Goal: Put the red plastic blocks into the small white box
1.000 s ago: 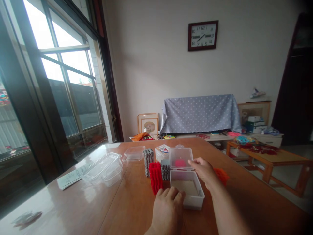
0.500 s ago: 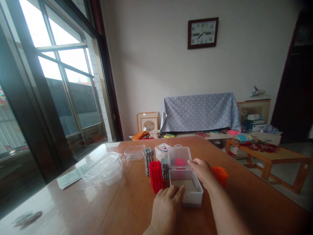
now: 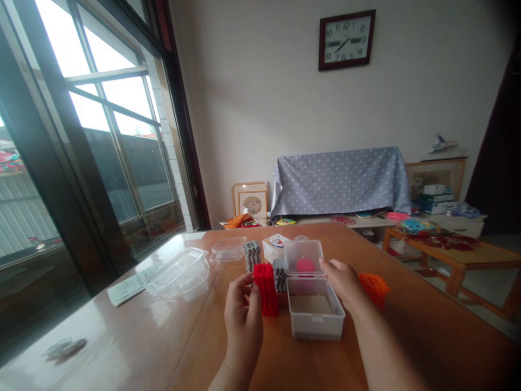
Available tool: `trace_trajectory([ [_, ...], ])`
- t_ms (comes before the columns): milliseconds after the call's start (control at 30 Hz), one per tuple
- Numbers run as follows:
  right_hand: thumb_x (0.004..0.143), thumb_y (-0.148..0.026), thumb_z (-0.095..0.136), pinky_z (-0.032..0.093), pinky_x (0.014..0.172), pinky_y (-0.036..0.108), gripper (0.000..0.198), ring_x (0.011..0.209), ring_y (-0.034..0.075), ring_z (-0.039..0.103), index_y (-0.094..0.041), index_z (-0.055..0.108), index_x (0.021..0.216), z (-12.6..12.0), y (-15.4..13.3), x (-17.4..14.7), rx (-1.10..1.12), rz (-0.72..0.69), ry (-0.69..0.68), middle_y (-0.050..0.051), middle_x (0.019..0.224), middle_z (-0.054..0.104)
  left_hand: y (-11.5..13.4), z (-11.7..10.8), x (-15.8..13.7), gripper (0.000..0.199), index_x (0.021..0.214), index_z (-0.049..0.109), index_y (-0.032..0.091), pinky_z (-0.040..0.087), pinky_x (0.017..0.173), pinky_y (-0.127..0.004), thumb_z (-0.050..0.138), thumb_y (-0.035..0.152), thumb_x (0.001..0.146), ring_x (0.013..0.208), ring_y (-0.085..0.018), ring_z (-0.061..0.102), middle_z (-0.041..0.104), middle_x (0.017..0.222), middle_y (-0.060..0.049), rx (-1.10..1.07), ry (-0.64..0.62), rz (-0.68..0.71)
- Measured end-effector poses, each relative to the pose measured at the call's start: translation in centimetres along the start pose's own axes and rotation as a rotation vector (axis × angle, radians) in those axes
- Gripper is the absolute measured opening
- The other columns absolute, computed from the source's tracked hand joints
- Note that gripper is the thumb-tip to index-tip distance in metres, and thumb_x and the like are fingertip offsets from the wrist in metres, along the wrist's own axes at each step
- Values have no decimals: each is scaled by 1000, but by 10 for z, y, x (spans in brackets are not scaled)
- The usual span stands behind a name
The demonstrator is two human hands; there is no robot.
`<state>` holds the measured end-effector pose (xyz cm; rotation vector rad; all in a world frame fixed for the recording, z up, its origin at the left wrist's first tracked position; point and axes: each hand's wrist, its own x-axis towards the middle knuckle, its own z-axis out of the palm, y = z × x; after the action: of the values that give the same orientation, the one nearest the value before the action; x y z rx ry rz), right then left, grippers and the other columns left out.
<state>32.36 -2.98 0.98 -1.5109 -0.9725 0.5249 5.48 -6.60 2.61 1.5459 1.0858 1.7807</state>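
A small clear plastic box [image 3: 315, 317] stands on the wooden table [image 3: 195, 336] with its hinged lid [image 3: 303, 257] raised; something pale lies in its bottom. My right hand [image 3: 344, 281] rests against the box's right rear corner by the lid. My left hand [image 3: 243, 320] is lifted, fingers on the left side of a red studded block stack [image 3: 266, 289] that stands upright beside the box. Grey studded blocks [image 3: 251, 254] stand behind the red one. An orange block piece [image 3: 375, 288] lies to the right of my right wrist.
A clear rectangular tub [image 3: 179, 273] and a smaller clear tub [image 3: 228, 247] sit at the left, with a paper slip [image 3: 126, 287] by the table edge. A white lidded cup [image 3: 275, 247] stands behind the blocks. A low wooden table [image 3: 451, 255] stands at the right.
My left hand has left the front of the clear box, risen and moved left to the red block stack. My right hand stays by the lid. The view shifted slightly.
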Motion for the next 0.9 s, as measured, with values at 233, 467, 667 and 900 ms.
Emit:
trace_trajectory([
  [233,82,-57,62,40,54,27,37,61,21,59,-24,60,64,1,0,-1,-37,-14,10,-1,51,58,-9,-1,14,36,111,66,17,51,87,-33,67,44,88,100,-22,66,71,108,-8,-107,76,-223],
  [467,84,-57,58,37,53,26,39,58,21,58,-25,57,62,3,-2,-4,-76,-37,20,-1,50,55,-25,1,15,38,112,67,19,48,90,-35,68,46,85,103,-24,65,72,110,-8,-133,58,-337],
  [667,84,-59,58,39,54,27,42,58,21,59,-26,53,59,4,-2,-5,-106,-43,47,-2,49,54,-28,2,16,41,109,67,17,48,88,-35,70,48,83,101,-25,66,72,107,-9,-138,69,-336],
  [900,84,-62,60,42,57,29,42,62,23,62,-25,60,63,2,-4,-4,-128,-54,118,1,57,65,-36,2,17,42,108,67,17,48,87,-35,70,51,82,99,-25,66,72,104,-9,-119,73,-327],
])
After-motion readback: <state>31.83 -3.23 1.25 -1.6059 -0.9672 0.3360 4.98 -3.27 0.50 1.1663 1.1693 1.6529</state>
